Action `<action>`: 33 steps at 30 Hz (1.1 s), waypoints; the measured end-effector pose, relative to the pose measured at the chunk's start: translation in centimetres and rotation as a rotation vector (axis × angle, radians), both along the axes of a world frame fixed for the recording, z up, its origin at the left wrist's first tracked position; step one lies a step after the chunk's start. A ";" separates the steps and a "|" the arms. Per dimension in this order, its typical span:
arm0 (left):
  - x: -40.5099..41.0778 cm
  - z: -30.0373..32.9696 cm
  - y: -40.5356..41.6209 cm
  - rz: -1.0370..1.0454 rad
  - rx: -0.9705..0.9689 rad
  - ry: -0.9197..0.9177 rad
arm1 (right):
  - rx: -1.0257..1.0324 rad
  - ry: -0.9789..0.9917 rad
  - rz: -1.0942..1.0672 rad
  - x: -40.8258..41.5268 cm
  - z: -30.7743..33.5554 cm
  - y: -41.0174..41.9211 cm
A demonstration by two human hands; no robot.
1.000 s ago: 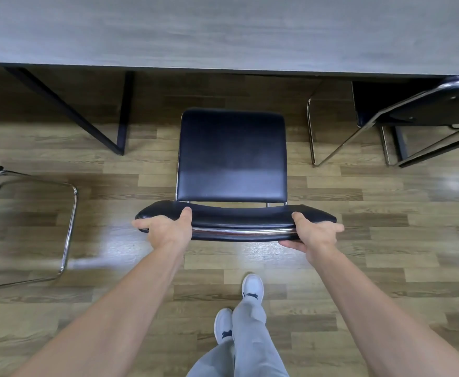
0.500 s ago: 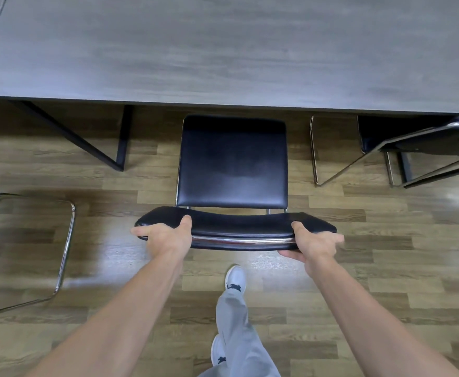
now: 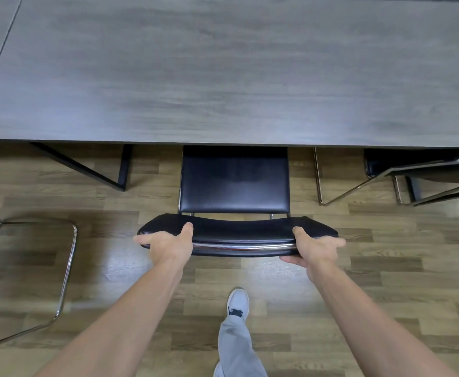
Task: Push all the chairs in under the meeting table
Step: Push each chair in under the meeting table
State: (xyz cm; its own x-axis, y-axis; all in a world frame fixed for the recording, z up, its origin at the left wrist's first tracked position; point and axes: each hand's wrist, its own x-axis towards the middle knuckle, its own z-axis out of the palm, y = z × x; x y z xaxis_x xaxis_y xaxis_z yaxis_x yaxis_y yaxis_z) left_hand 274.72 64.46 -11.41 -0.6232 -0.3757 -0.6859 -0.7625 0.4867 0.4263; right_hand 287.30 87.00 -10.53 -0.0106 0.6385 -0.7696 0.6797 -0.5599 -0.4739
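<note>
A black padded chair [image 3: 234,183] with a chrome frame stands straight in front of me, its seat's far edge tucked just under the grey wood-grain meeting table [image 3: 223,72]. My left hand [image 3: 168,244] grips the left end of the chair's backrest [image 3: 239,232]. My right hand [image 3: 314,246] grips the right end, fingers wrapped beneath it. A second black chair [image 3: 424,172] sits at the right, partly under the table. A third chair's chrome frame [image 3: 62,268] stands out on the floor at the left.
The table's black angled leg [image 3: 114,172] meets the floor left of the middle chair. Wood-plank flooring lies all around. My grey trouser leg and white shoe [image 3: 238,303] are planted behind the chair.
The chair has slid forward, both hands still on its backrest; the seat's far edge now lies under the table's edge. I have stepped closer, and the table fills more of the view.
</note>
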 end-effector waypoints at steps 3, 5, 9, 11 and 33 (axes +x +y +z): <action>-1.6 0.2 0.7 0.001 0.005 -0.003 | 0.002 0.002 0.002 -1.6 0.0 0.8; -2.5 0.4 1.1 0.010 0.003 -0.011 | -0.009 -0.001 -0.004 -2.4 0.1 1.1; -4.3 0.1 1.8 -0.003 -0.024 -0.021 | -0.020 -0.014 -0.004 -4.2 0.0 2.1; -5.0 0.0 1.9 -0.001 -0.026 -0.025 | -0.022 -0.019 0.000 -4.8 0.0 2.4; -16.5 2.6 6.7 0.008 0.120 -0.074 | -0.053 0.035 -0.017 -15.6 0.4 6.1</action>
State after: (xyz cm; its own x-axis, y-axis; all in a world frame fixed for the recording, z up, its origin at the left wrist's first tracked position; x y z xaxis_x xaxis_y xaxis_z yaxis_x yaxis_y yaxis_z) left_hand 258.24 71.13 -8.82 -0.5668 -0.2931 -0.7700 -0.7976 0.4294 0.4236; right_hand 271.74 93.12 -10.17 -0.0274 0.5973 -0.8015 0.6532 -0.5963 -0.4667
